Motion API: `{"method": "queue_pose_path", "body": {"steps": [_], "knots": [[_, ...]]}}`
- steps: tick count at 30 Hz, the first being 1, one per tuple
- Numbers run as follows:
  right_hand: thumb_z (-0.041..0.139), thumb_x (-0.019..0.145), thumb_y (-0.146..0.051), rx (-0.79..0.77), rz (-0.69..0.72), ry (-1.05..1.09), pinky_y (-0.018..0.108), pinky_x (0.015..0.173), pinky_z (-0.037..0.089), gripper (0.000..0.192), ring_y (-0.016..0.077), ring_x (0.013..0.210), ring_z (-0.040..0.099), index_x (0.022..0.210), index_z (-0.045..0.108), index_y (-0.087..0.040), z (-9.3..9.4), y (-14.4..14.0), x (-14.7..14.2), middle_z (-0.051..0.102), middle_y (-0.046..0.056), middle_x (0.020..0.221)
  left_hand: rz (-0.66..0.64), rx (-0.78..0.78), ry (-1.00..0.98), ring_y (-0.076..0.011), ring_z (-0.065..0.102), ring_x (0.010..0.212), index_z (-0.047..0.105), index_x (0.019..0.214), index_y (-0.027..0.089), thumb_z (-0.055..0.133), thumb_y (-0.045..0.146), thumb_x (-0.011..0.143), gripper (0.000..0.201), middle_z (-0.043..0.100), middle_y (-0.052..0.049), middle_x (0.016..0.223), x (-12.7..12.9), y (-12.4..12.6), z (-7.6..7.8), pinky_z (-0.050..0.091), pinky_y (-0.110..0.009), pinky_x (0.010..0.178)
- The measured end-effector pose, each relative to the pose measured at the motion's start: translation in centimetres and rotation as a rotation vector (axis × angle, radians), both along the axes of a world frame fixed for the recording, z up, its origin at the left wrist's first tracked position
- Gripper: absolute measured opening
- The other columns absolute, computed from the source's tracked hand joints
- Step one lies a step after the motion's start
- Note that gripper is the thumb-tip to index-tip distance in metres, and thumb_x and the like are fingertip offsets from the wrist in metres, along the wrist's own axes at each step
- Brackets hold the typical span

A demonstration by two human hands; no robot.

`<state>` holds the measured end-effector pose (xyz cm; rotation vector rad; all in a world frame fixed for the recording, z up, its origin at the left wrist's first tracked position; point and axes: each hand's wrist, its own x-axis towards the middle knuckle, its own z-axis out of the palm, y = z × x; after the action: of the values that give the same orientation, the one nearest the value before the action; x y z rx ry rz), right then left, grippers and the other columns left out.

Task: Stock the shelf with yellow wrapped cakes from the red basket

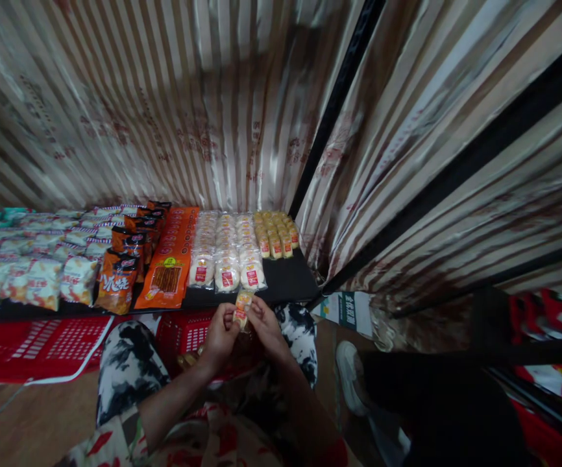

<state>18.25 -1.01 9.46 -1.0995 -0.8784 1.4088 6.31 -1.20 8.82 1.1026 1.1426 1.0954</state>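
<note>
In my head view, I hold a small wrapped pack (242, 311) between both hands, in front of the shelf's near edge and above my lap. My left grip (220, 332) pinches it from one side, thumb and fingers closed on the wrapper, and my right grip (265, 325) pinches it from the other. The pack is pale yellow with a red label, and it stands roughly upright

On the black shelf (288, 280) beyond, yellow packs (275, 246) stand in close rows at the right, with bare shelf in front of them. Just left of these I see white round packs (227, 277) in three columns, then flat orange packs (164, 279), orange-and-black bags (116, 279) and many white bags (42, 283)

A red basket (57, 347) sits below the shelf at my left; another red basket (183, 329) is between my knees, with yellowish items in it, too dim to make out. A striped curtain (213, 97) hangs behind the shelf. At my right is another person's pale shoe (350, 376)
</note>
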Motion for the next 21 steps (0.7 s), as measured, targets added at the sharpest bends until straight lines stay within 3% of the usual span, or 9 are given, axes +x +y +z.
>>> {"method": "queue_pose_path", "body": {"steps": [11,16,21], "knots": [[0.065,0.064,-0.035,0.056,-0.277,-0.259,0.029,0.068,0.054,0.045,0.0163,0.076,0.062,0.105,0.059,-0.017,-0.9,1.7,3.6,0.064,0.005,0.091,-0.061,0.187,0.127,-0.0141,0.063,0.079,0.052,0.093,0.017,0.051,0.017,0.075,0.018,0.064,-0.004,0.090,4.0,1.9,1.0,0.051,-0.028,0.074],[0.063,0.067,-0.033,0.107,-0.387,-0.306,0.031,0.072,0.054,0.047,0.0163,0.077,0.062,0.110,0.053,-0.017,-0.4,2.6,5.4,0.065,0.005,0.091,-0.099,0.172,0.252,-0.0145,0.063,0.090,0.053,0.100,0.016,0.049,0.005,0.072,0.030,0.066,-0.006,0.100,6.1,3.3,2.1,0.048,-0.030,0.086],[0.058,0.073,-0.032,0.137,-0.443,-0.431,0.033,0.081,0.052,0.036,0.0180,0.086,0.064,0.105,0.053,-0.017,0.2,3.2,7.1,0.066,0.008,0.097,-0.173,0.144,0.317,-0.0133,0.062,0.085,0.055,0.097,0.016,0.046,0.003,0.075,0.027,0.067,-0.005,0.096,8.2,4.7,3.1,0.048,-0.027,0.082]]}}
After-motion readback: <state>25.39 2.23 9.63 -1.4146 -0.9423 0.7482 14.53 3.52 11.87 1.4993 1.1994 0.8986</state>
